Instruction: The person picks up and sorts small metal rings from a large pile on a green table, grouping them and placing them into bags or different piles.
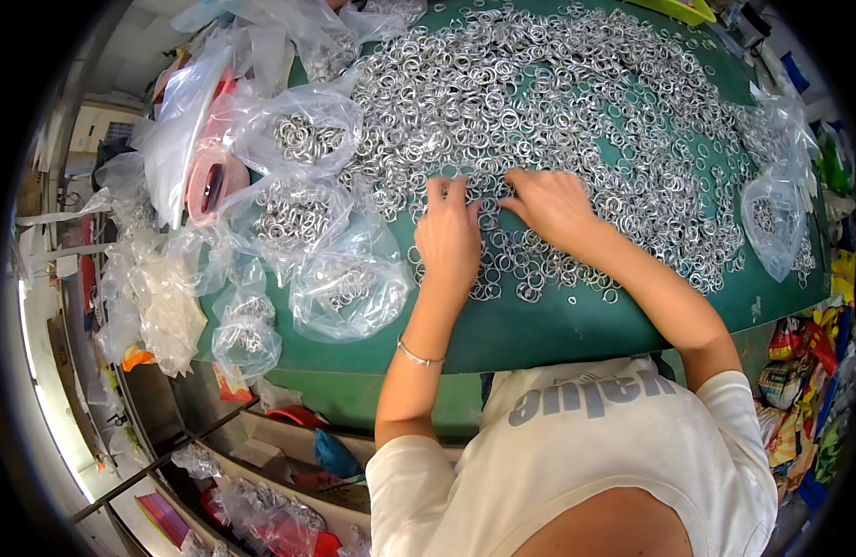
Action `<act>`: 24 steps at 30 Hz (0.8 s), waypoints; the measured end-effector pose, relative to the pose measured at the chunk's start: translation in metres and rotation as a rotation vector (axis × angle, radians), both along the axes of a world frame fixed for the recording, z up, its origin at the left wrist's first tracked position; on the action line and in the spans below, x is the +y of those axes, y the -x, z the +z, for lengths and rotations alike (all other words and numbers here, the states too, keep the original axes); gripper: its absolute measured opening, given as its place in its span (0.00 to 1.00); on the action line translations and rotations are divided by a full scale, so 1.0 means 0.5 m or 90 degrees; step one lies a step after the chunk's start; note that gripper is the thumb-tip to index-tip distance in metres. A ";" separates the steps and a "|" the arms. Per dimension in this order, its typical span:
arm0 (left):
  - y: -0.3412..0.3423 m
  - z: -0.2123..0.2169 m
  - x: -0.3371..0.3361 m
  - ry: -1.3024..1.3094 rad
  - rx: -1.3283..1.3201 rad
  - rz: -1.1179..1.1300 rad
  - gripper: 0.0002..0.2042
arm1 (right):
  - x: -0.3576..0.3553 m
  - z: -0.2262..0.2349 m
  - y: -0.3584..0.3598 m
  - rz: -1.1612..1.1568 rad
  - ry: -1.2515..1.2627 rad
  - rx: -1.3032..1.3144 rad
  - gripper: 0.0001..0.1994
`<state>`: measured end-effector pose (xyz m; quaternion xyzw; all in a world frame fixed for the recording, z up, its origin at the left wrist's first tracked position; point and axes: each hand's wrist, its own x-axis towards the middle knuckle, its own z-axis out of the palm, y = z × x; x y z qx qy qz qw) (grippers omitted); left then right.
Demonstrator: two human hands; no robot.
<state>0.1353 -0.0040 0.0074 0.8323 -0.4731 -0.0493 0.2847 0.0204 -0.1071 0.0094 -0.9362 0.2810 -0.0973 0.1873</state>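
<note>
A large heap of silver metal rings (pixel 447 84) spreads over the green table (pixel 354 357). My left hand (pixel 448 232) reaches into the near edge of the heap, its fingers apart and fingertips among the rings. Close by on the right, my right hand (pixel 553 209) is bent inward, with a gap between thumb and index finger; its other fingers are partly hidden. Rings lie between and beneath both hands, and I see none clearly gripped. Loose rings (pixel 530 278) are scattered just in front of the hands.
Clear plastic bags of rings (pixel 349 288) line the table's left side. Another clear bag (pixel 776 218) lies at the right edge. A roll of tape (pixel 210 186) stands at the left. A yellow-green tray (pixel 679 9) sits at the back. Open drawers (pixel 252 455) hold more bags below.
</note>
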 end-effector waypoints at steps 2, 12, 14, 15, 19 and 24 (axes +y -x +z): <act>-0.010 -0.017 -0.019 -0.045 -0.039 0.023 0.06 | 0.000 -0.020 -0.018 0.013 0.028 -0.006 0.09; -0.026 -0.014 0.069 -0.032 0.104 -0.155 0.04 | -0.050 0.081 0.097 0.140 -0.273 0.197 0.09; -0.017 -0.006 0.058 0.022 0.097 -0.091 0.05 | -0.047 0.075 0.077 0.071 -0.214 0.081 0.09; -0.016 -0.004 0.047 0.029 0.070 -0.071 0.06 | -0.045 0.068 0.060 0.036 -0.184 0.024 0.09; -0.048 -0.023 -0.011 0.026 -0.013 -0.037 0.10 | -0.040 0.019 -0.027 0.018 -0.070 -0.041 0.09; -0.065 -0.028 -0.048 -0.080 -0.044 -0.056 0.11 | -0.051 0.013 -0.012 0.155 -0.120 0.089 0.08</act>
